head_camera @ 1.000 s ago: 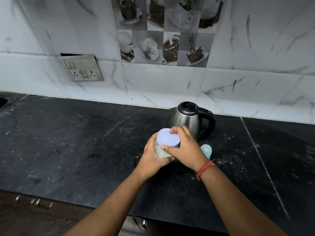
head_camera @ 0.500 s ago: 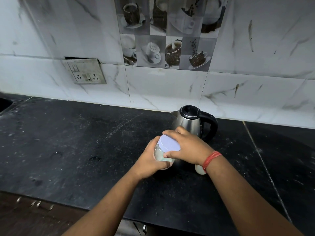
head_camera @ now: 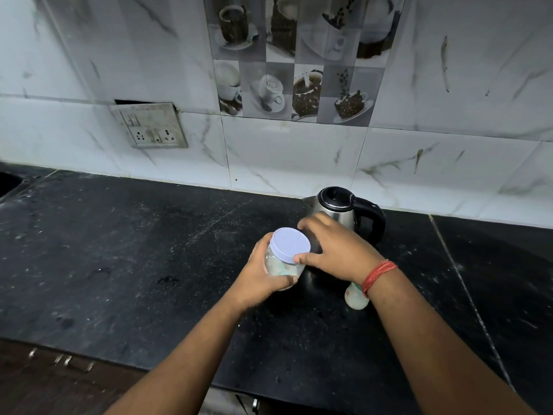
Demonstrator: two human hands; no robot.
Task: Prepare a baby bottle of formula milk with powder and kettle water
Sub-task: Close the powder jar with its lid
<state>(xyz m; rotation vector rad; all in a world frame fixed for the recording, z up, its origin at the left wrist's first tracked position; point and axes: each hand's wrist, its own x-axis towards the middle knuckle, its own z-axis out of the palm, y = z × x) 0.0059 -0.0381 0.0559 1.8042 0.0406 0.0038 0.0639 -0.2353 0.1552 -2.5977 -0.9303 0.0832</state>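
A clear powder jar (head_camera: 281,266) with a pale lilac lid (head_camera: 289,244) is held just above the black counter (head_camera: 119,250). My left hand (head_camera: 263,274) wraps around the jar's body. My right hand (head_camera: 335,250) grips the lid's right edge with thumb and fingers. Behind my right hand stands a steel kettle (head_camera: 341,211) with a black lid and handle. A baby bottle (head_camera: 356,298) with pale contents stands on the counter under my right wrist, mostly hidden.
A marble-tiled wall rises right behind the kettle, with a switch and socket plate (head_camera: 151,125) at the left. A sink edge (head_camera: 9,182) shows at far left. The counter's front edge (head_camera: 119,357) runs above drawers.
My right hand has slid from on top of the lid to its right side, so more of the lid shows. The jar has tilted slightly.
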